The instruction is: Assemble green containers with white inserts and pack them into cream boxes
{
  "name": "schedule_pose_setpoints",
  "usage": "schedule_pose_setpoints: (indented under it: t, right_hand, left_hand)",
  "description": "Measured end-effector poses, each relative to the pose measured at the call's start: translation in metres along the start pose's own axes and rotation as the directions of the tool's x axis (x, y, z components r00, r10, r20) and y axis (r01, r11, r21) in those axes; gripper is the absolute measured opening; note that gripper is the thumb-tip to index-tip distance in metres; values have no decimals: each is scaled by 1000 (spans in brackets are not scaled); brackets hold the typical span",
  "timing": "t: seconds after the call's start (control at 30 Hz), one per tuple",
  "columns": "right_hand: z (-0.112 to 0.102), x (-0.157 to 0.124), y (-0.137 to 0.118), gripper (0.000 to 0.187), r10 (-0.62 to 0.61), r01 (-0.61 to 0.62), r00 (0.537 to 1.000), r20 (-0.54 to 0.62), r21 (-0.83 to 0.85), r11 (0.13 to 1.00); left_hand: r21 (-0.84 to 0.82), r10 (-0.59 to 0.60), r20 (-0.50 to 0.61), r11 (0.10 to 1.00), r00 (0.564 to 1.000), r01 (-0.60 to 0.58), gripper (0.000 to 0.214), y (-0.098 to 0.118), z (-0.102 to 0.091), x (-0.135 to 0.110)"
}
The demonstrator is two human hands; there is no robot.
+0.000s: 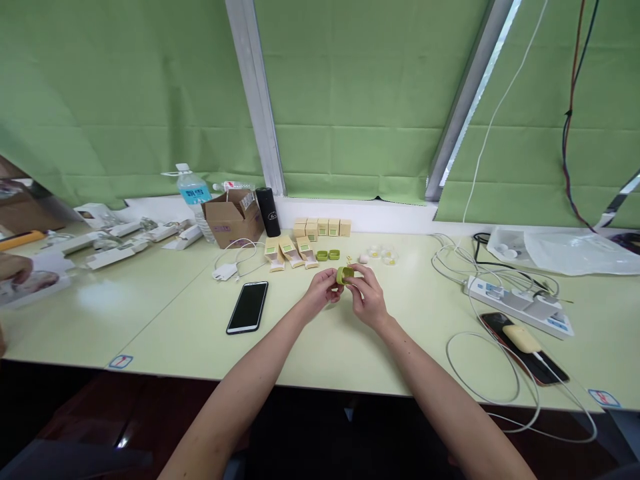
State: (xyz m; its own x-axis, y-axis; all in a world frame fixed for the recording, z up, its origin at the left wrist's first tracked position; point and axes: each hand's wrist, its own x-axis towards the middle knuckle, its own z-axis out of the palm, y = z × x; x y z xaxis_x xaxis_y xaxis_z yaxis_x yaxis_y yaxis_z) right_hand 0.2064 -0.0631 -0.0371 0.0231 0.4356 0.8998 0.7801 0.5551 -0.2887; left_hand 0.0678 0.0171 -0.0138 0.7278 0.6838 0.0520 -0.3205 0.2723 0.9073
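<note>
A small case (345, 275) sits held between the left hand (323, 291) and right hand (369, 298) above the table (345, 350). A phone (247, 307) lies to their left, a power strip (520, 307) to their right, a row of 5 small boxes (323, 228) behind.

free: bare table (350, 347) at near edge | blocked: phone (247, 306) left, cables (480, 360) right, boxes (290, 252) behind

— What kind of place is this?
— A small office workroom, I'd say. One long pale desk (320, 347) under green window blinds (350, 100), a power strip (520, 303) with tangled cables (493, 393) near the right edge, little product boxes (323, 227) along the back edge.
</note>
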Motion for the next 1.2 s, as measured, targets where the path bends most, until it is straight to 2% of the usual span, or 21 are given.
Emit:
schedule_pose_setpoints:
  t: [0.37, 0.53, 0.67, 0.8, 0.9, 1.03, 1.1, 1.2]
  right_hand:
    - [-1, 1, -2, 27, -13, 13, 1000, 8, -7, 1000]
    - [0, 2, -3, 30, -39, 40, 999, -11, 51, 998]
    - [-1, 3, -4, 24, -15, 16, 1000, -21, 49, 999]
    - [-2, 3, -4, 17, 148, -136, 986, -76, 152, 979]
    - [-2, 2, -3, 24, 290, -259, 953, -82, 268, 928]
    - [1, 1, 0, 31, 430, -381, 902, -35, 400, 833]
    - [3, 1, 2, 33, 483, -430, 876, 12, 473, 769]
    - [6, 0, 1, 39, 524, -480, 847, 83, 541, 691]
  left_hand:
    - [-17, -12, 1, 1000, 1000, 12, 39, -1, -2, 1]
    - [-16, -19, 0, 1000, 1000, 19, 40, -3, -4, 2]
    - [-11, 5, 16, 1000, 1000, -4, 38, -4, -7, 2]
    - [-32, 67, 46, 997, 997, -65, 31, -4, -14, 5]
    - [-45, 156, 92, 987, 983, -153, 45, -6, -21, 9]
    - [110, 297, 119, 944, 947, -310, 70, -13, -22, 13]
    - [206, 342, 108, 911, 933, -358, 70, -16, -19, 12]
    - [285, 364, 68, 885, 929, -368, 59, -19, -15, 12]
